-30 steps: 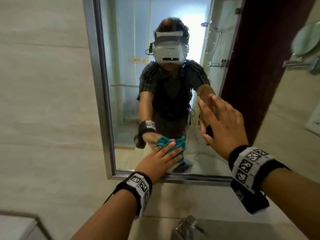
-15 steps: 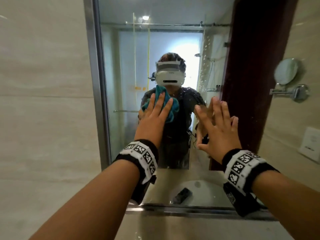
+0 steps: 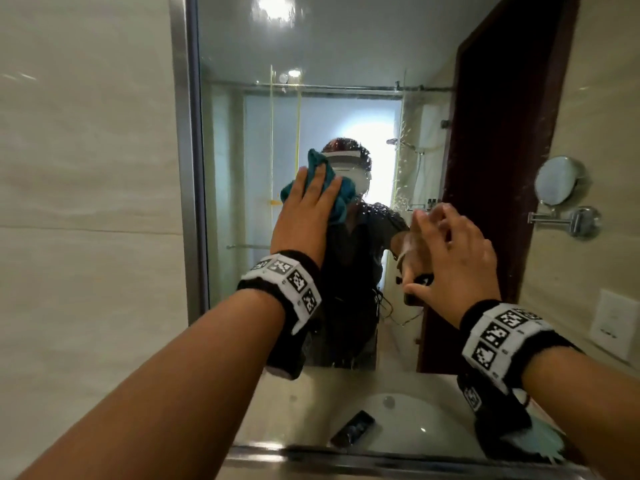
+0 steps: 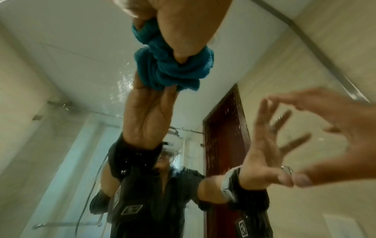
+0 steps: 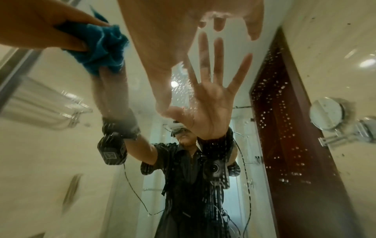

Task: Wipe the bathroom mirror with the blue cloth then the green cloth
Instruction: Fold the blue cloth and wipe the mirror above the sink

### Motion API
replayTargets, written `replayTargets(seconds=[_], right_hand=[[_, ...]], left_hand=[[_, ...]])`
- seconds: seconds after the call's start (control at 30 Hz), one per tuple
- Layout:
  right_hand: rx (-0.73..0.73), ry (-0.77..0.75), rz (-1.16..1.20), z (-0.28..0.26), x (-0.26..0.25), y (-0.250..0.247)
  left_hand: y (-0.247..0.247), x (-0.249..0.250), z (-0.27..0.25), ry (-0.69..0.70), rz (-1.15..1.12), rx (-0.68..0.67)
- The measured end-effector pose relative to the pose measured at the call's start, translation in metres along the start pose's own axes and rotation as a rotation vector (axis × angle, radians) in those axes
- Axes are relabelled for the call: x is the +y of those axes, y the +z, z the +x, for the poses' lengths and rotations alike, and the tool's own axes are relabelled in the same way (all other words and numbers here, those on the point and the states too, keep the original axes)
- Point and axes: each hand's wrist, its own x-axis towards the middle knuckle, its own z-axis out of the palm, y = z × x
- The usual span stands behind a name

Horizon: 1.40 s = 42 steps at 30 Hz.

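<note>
Blue-cloth pass underway: left hand presses blue cloth flat-fingered on mirror. Right hand spread, empty. Next: droplets rightward, probably.

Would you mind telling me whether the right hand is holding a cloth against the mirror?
No, the right hand is bare with fingers spread at the mirror, while the left hand presses the blue cloth to it.

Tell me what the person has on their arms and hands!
Both forearms are bare, with no sleeves showing on them. Each wrist wears a black band with a white strip of square black-and-white code markers: one by the left hand, one by the right hand. A black camera box hangs under each band. The right hand wears a silver ring.
</note>
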Motion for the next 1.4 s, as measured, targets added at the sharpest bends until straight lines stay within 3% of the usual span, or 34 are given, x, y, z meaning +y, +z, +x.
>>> replayTargets(seconds=[0.17, 0.23, 0.33, 0.43, 0.53, 0.67, 0.83, 0.9, 1.07, 1.17, 1.4], right_hand=[[-0.055, 0.037, 0.065, 0.002, 0.006, 0.001], [-0.056, 0.038, 0.067, 0.002, 0.004, 0.002], [-0.046, 0.028, 0.064, 0.001, 0.005, 0.003], [-0.058, 0.02, 0.062, 0.001, 0.005, 0.003], [-0.068, 0.014, 0.075, 0.0, 0.006, 0.003], [-0.068, 0.007, 0.07, -0.001, 0.007, 0.004], [-0.06, -0.003, 0.067, 0.0, 0.009, 0.008], [-0.065, -0.005, 0.067, -0.001, 0.009, 0.009], [-0.066, -0.004, 0.064, -0.004, 0.008, 0.008], [-0.087, -0.01, 0.056, -0.021, 0.01, 0.019], [-0.033, -0.126, 0.093, -0.048, 0.015, 0.04]], left_hand=[[0.015, 0.008, 0.008, 0.058, -0.004, 0.056], [0.038, 0.013, -0.008, 0.169, 0.088, -0.022], [0.067, 0.021, -0.037, 0.354, 0.259, -0.252], [0.073, 0.018, -0.043, 0.409, 0.332, -0.299], [0.049, 0.014, -0.021, 0.347, 0.372, -0.176], [-0.002, 0.015, 0.028, 0.155, 0.149, 0.125], [-0.006, 0.029, 0.057, 0.112, 0.11, 0.17], [0.012, 0.034, 0.046, 0.152, 0.108, 0.122], [0.079, 0.037, -0.012, 0.444, 0.182, 0.042], [0.116, 0.039, -0.051, 0.484, 0.228, 0.026], [0.129, 0.027, -0.091, 0.516, 0.269, -0.18]])
